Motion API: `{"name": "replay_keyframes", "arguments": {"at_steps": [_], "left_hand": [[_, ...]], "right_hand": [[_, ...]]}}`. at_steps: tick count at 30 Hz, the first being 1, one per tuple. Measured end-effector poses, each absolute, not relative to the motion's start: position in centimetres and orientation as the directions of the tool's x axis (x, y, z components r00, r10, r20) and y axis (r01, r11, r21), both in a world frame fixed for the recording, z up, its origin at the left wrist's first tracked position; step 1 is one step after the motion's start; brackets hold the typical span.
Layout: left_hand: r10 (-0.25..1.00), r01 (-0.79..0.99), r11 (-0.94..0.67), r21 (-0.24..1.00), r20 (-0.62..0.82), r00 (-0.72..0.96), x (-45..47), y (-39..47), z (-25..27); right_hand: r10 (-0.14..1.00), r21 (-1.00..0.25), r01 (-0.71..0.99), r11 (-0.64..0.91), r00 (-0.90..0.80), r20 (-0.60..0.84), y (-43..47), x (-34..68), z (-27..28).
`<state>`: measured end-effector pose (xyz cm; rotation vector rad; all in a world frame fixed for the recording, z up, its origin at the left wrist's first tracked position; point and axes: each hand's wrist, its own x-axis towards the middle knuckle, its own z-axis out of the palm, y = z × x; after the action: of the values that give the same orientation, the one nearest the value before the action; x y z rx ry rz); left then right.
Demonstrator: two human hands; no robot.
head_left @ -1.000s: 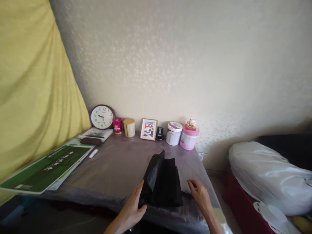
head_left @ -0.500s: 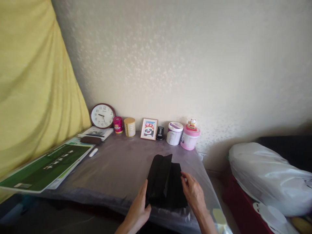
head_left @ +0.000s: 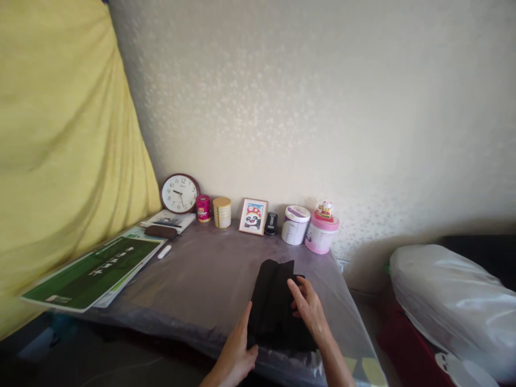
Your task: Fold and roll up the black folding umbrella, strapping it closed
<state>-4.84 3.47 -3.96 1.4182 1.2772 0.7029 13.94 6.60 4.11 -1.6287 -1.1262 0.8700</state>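
Observation:
A black folded piece that looks like fabric lies near the table's front edge, with a raised flap along its middle. My left hand is closed on its left edge, the thumb at the lower corner and the fingers along the side. Over the right part hovers or rests my right hand, its fingers apart, with one stretched toward the top of the flap. Whether that fingertip touches the flap I cannot tell. The right hand covers some of the black piece's right side.
Along the wall stand a round clock, a pink can, a yellow tin, a framed panda picture, a black device and two tubs, one purple-lidded, one pink. A green board lies left.
My right hand has let go of the black piece's right edge and moved left over the flap. My left hand stays at the left edge. The whole view has shifted slightly.

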Motion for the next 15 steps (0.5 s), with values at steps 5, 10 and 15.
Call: {"name": "replay_keyframes", "arguments": {"at_steps": [5, 10, 15], "left_hand": [[0.957, 0.547, -0.162, 0.821, -0.004, 0.289, -4.5, 3.7, -4.5], [0.954, 0.623, -0.157, 0.766, -0.047, 0.297, -4.4, 3.6, -3.8], [0.952, 0.690, -0.145, 0.709, -0.089, 0.291, -4.1, 3.1, -3.0]], "right_hand": [[0.935, -0.935, 0.284, -0.211, 0.338, -0.108, 7.9, 14.8, 3.6], [0.963, -0.970, 0.216, -0.107, 0.265, -0.047, 8.6, 15.5, 3.1], [0.990, -0.996, 0.091, -0.002, 0.142, 0.011, 9.2, 14.7, 4.7]]}}
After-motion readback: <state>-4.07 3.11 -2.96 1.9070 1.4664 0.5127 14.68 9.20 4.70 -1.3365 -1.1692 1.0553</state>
